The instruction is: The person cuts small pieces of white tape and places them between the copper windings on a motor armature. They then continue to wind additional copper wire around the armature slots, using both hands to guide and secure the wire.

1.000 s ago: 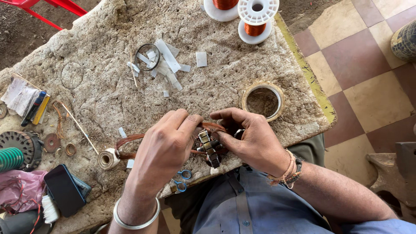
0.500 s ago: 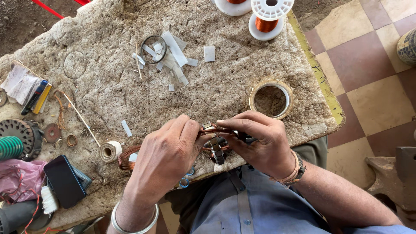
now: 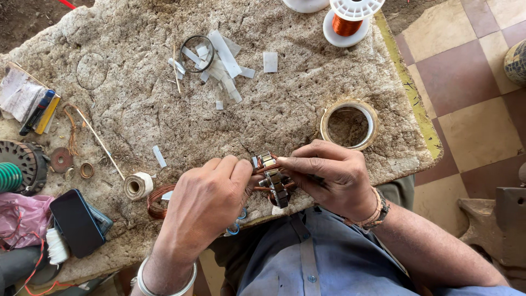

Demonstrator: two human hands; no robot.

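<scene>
Both my hands hold a small metal motor core (image 3: 272, 180) wound with copper wire, at the near edge of a rough stone worktable (image 3: 285, 115). My left hand (image 3: 204, 205) pinches its left side. My right hand (image 3: 333, 174) grips its right side, fingers curled over it. A loose coil of copper wire (image 3: 155, 200) lies just left of my left hand, partly under it.
A tape roll (image 3: 349, 124) lies behind my right hand. White paper strips and a metal ring (image 3: 197, 53) sit farther back, copper wire spools (image 3: 348, 21) at the far edge. A small tape roll (image 3: 137, 185), a dark phone (image 3: 76, 222) and a motor stator (image 3: 19, 164) lie left.
The view has shifted slightly, so the table sits higher in frame. My hands have stayed closed on the wound core, turning it a little between the fingers.
</scene>
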